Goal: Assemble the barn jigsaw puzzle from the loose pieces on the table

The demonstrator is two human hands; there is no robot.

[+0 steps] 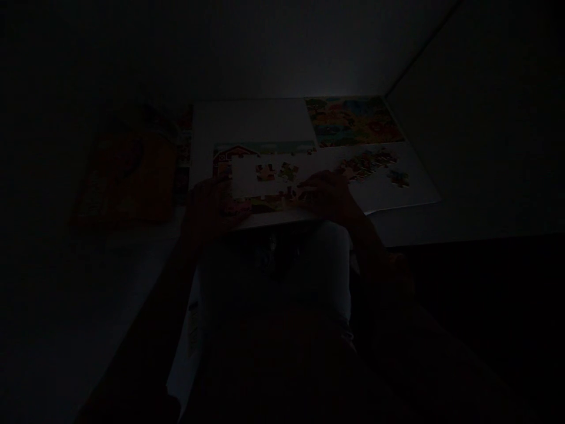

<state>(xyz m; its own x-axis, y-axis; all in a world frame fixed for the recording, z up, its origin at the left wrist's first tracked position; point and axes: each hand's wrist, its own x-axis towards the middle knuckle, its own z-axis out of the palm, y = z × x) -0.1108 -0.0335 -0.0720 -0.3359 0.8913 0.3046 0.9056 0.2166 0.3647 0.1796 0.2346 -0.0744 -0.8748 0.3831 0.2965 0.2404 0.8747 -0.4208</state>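
The picture is very dark. A partly built jigsaw puzzle point(265, 174) lies on a white board point(247, 121) in front of me, with a coloured border and a pale unfilled middle. My left hand point(212, 203) rests at the puzzle's left near corner. My right hand point(324, 191) lies on the puzzle's right near edge, fingers pointing left onto it. Whether either hand holds a piece is lost in the dark. Loose puzzle pieces point(368, 162) lie in a heap to the right of my right hand.
A colourful reference picture point(353, 121) lies at the board's far right. A single loose piece point(399, 178) sits near the board's right edge. An orange box point(132, 176) stands to the left. My lap in pale clothing point(282, 277) is below the board.
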